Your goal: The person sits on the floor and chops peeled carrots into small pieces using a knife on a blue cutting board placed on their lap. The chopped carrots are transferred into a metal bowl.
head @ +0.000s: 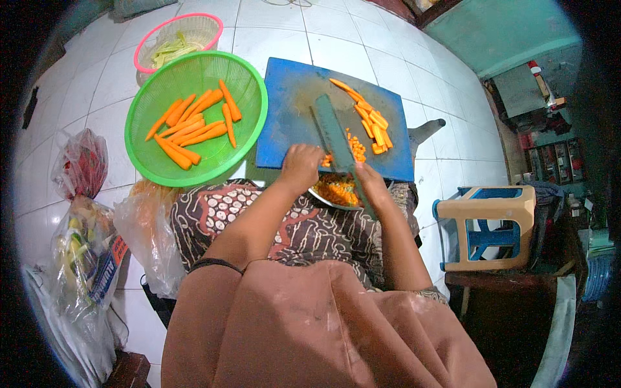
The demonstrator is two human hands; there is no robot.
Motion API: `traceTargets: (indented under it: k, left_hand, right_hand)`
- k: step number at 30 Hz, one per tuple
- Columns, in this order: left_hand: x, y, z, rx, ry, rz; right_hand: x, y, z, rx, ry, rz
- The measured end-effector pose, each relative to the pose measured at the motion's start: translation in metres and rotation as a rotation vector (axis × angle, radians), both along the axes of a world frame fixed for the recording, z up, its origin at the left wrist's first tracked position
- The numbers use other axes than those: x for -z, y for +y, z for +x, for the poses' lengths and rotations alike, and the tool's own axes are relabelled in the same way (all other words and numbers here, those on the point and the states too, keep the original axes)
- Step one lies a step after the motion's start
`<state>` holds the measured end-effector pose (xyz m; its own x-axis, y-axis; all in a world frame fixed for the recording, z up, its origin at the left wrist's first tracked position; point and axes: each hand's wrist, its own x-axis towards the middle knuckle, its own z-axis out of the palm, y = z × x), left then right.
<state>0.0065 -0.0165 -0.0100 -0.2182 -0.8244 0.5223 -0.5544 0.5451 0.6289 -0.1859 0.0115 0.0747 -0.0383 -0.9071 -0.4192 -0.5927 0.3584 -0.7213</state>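
On a blue cutting board (pixel 291 97) lie diced carrot (pixel 358 149), a pile of carrot sticks (pixel 376 127) and a long carrot piece at the top. My right hand (pixel 371 182) holds a large, wide knife (pixel 332 128), its blade slanting up and left across the board. My left hand (pixel 303 165) is curled at the board's near edge, beside a few diced bits; whether it holds anything is hidden. Just below the board, between my forearms, a bowl (pixel 335 203) holds more diced carrot with some pale green bits.
A green plastic basket (pixel 264 104) with several peeled carrots stands left of the board. Behind it is a pink-rimmed basket (pixel 220 29) with pale green pieces. Plastic bags of produce (pixel 75 233) lie at the left. A plastic stool (pixel 499 208) lies sideways at the right.
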Motion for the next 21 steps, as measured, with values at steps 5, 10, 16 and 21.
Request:
traceTargets:
  k: [5,10,16,21]
  left_hand:
    - [-0.003,0.000,-0.008,0.009,-0.043,0.014]
    - [-0.019,-0.002,0.000,-0.061,-0.106,0.112]
    - [-0.025,0.002,-0.001,0.131,-0.077,0.222]
    - [-0.039,0.019,-0.006,0.319,0.173,0.799]
  right_hand:
    - [-0.026,0.007,-0.042,-0.050,0.621,-0.113]
    - [-0.025,-0.010,-0.073,-0.254,0.814,-0.021]
    - [-0.020,-0.026,-0.091,-0.452,0.836,-0.093]
    - [-0.021,-0.015,-0.105,-0.556,0.754,-0.189]
